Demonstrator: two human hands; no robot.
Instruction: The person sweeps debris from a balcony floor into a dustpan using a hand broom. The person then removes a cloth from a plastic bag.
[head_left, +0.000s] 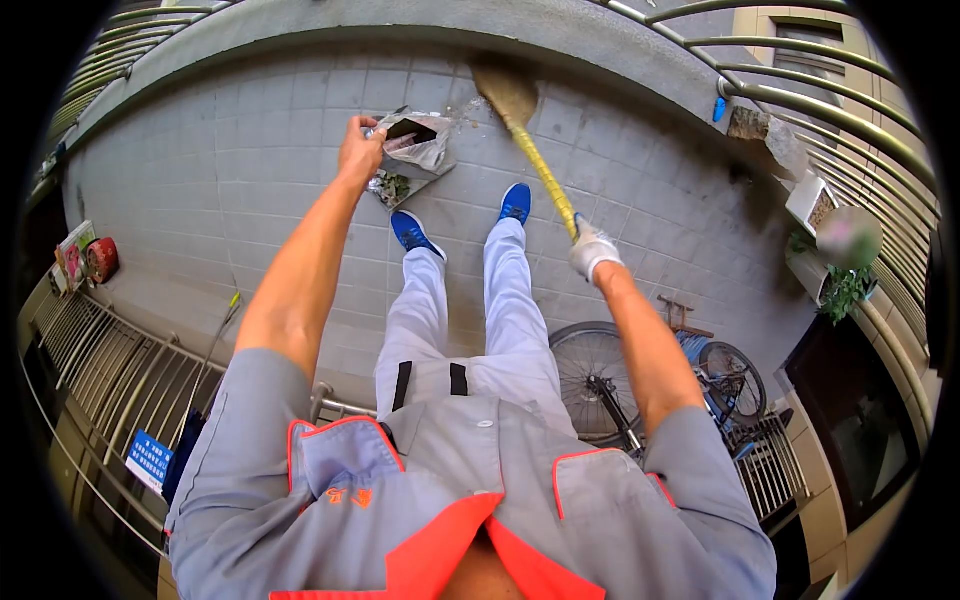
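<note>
My left hand (361,148) is bare and closed on the edge of a pale grey plastic bag (430,152), whose dark mouth gapes upward. Beneath the bag is a flat grey piece, possibly a dustpan, with green leafy scraps (394,188) at its near side. My right hand (595,250), in a whitish glove, grips the end of a yellow broom handle (545,172). The broom's brown head (508,92) rests on the tiles near the far wall, slightly blurred. Small bits of debris (468,112) lie between bag and broom head.
A bicycle (598,385) stands at my right side. Along the right are a stone block (768,140), white planters (812,205) and metal railings (815,105). A red round object (101,260) sits at the far left. My blue shoes (516,203) stand on the tiles.
</note>
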